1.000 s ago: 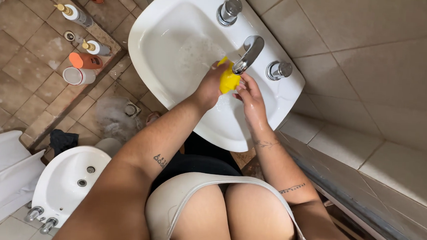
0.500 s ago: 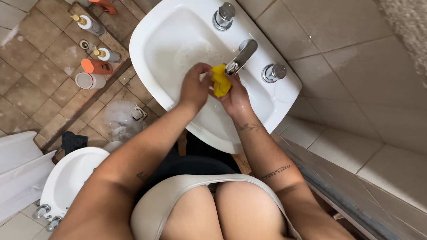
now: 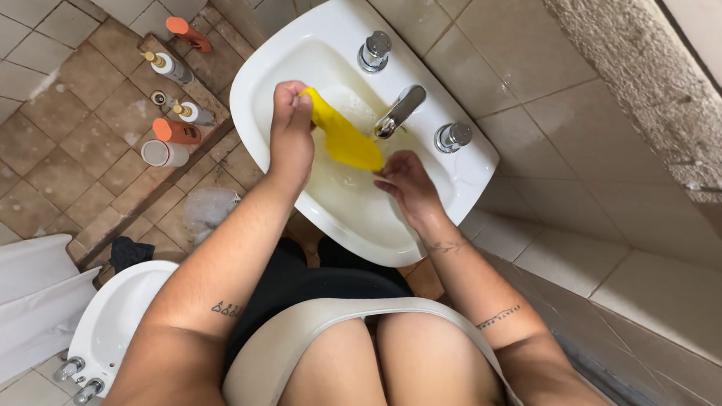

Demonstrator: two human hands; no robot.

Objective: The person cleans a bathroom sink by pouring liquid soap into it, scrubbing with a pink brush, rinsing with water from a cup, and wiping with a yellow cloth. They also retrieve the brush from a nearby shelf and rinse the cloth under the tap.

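A small tiled bathroom is seen from above, with a white sink [image 3: 303, 52] set against the wall.

A yellow cloth [image 3: 346, 138] is stretched over the sink bowl, just under the silver tap [image 3: 399, 110]. One end is gripped in the closed left hand [image 3: 291, 129] near the bowl's left edge. The other end is pinched by the right hand [image 3: 407, 185] near the front rim. Bottles [image 3: 173, 94] are lined up on the floor ledge.

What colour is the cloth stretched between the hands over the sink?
Bright yellow, plain. The cloth shows best in the head view, over the white sink.
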